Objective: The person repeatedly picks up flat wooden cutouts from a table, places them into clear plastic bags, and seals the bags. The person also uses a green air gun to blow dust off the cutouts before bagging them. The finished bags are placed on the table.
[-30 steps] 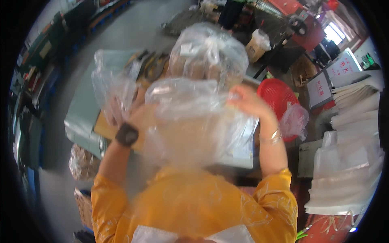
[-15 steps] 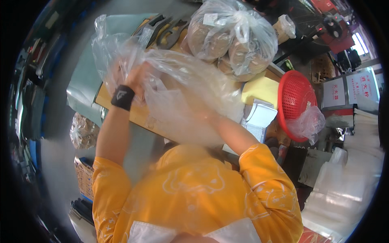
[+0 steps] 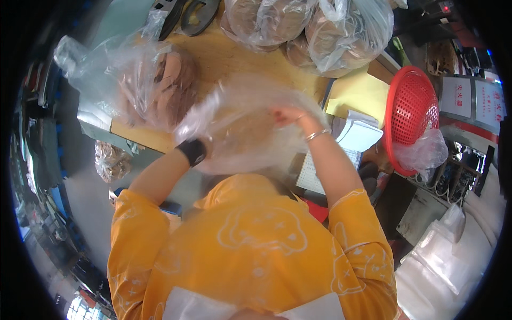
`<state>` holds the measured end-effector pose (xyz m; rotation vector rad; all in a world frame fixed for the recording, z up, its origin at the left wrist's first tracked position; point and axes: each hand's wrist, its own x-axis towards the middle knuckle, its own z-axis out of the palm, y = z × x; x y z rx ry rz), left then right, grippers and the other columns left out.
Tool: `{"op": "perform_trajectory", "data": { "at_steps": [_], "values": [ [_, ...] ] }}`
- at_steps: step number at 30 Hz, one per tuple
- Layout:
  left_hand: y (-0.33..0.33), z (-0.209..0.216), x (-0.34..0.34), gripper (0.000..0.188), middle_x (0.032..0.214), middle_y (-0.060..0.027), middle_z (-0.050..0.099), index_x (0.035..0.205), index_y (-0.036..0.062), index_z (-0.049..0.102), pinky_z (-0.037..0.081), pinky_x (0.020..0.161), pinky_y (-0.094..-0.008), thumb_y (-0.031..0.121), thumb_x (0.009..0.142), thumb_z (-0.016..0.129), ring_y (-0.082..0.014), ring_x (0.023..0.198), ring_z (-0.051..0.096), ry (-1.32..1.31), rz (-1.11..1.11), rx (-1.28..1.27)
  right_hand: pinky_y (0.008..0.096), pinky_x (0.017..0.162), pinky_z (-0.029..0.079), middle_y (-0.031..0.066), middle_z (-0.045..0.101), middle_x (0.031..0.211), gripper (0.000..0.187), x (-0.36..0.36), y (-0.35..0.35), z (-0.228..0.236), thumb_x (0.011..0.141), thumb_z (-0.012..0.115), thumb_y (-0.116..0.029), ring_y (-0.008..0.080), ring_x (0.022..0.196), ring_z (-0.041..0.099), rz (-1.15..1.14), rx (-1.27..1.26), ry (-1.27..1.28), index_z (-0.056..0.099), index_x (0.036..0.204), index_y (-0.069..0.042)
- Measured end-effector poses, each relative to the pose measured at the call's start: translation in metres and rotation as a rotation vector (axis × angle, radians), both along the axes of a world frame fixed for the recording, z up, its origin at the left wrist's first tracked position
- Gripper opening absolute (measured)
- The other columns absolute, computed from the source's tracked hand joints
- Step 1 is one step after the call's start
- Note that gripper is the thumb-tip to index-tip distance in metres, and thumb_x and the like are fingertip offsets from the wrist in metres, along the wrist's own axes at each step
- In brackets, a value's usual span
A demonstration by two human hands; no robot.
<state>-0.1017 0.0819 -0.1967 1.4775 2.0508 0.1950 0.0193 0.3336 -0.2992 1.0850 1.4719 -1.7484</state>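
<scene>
A clear plastic bag (image 3: pixel 250 144), blurred by motion, is spread between my hands over the near edge of the wooden table. My right hand (image 3: pixel 288 116), with a bangle at its wrist, has its fingers curled at the bag's right side and pinches the film. My left hand (image 3: pixel 210 145), past a black wristband, sits at the bag's lower left; film and blur hide its fingers. Left of it, a clear bag filled with brown, flat-looking pieces (image 3: pixel 173 88) rests on the table, its loose mouth flopped to the left.
Large clear bags of brown round pieces (image 3: pixel 349 40) stand at the table's back. Dark-handled tools (image 3: pixel 200 16) lie at the far left. On the right are yellow paper (image 3: pixel 357 96), a white pad (image 3: pixel 360 133) and a red plastic basket (image 3: pixel 410 112) with crumpled film.
My left hand has come away from the filled bag at the left and moved right and nearer. My right hand has risen into clearer view. The head view has shifted.
</scene>
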Motion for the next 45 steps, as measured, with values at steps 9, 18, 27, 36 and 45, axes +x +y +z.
{"op": "perform_trajectory", "data": {
  "at_steps": [9,18,27,36,45],
  "values": [
    [0.006,-0.075,0.007,0.036,0.079,-0.0087,0.066,0.111,0.0164,0.06,0.049,0.073,-0.041,0.028,0.077,0.062,-0.029,0.081,0.063,-0.388,0.25,0.007,0.043,0.071,0.05,0.017,0.065,0.097,0.025,-0.02,-0.063,0.021,0.078,0.056,-0.014,0.0309,0.083,0.063,1.245,0.684,0.386,0.067,0.099,-0.005],
    [0.0,-0.123,-0.058,0.038,0.11,-0.0157,0.057,0.117,-0.0004,0.047,0.047,0.085,-0.0352,0.021,0.087,0.059,-0.0267,0.1,0.057,-0.144,0.598,0.204,0.0419,0.074,0.05,0.0178,0.063,0.104,0.032,0.027,-0.078,0.039,0.082,0.056,-0.019,0.0307,0.092,0.062,0.43,0.458,0.502,0.061,0.111,-0.007],
    [0.021,-0.048,-0.005,0.032,0.111,-0.0133,0.058,0.113,0.0031,0.056,0.044,0.088,-0.0365,0.017,0.085,0.057,-0.0266,0.103,0.055,-0.077,-0.064,0.226,0.0417,0.08,0.048,0.0133,0.063,0.101,0.032,0.051,-0.134,0.2,0.076,0.057,-0.024,0.031,0.097,0.06,0.046,0.855,0.753,0.062,0.106,-0.014],
    [0.128,0.062,0.101,0.027,0.109,-0.0119,0.061,0.112,-0.0036,0.058,0.042,0.09,-0.0293,0.014,0.092,0.052,-0.0174,0.1,0.056,-0.631,-0.199,0.551,0.0295,0.077,0.05,0.0089,0.063,0.106,0.038,0.355,-0.187,0.303,0.083,0.059,-0.012,0.0177,0.087,0.061,-0.845,1.192,0.099,0.055,0.119,-0.001],
    [0.151,0.099,0.392,0.074,0.131,-0.0245,0.043,0.133,-0.0043,0.035,0.036,0.102,-0.0374,0.034,0.078,0.067,-0.0357,0.121,0.043,-0.511,-0.948,0.461,0.0335,0.084,0.047,0.0153,0.061,0.113,0.069,0.55,-0.133,0.25,0.067,0.074,-0.029,0.0255,0.099,0.06,-0.689,1.041,-0.478,0.05,0.124,0.001]
  ]
}}
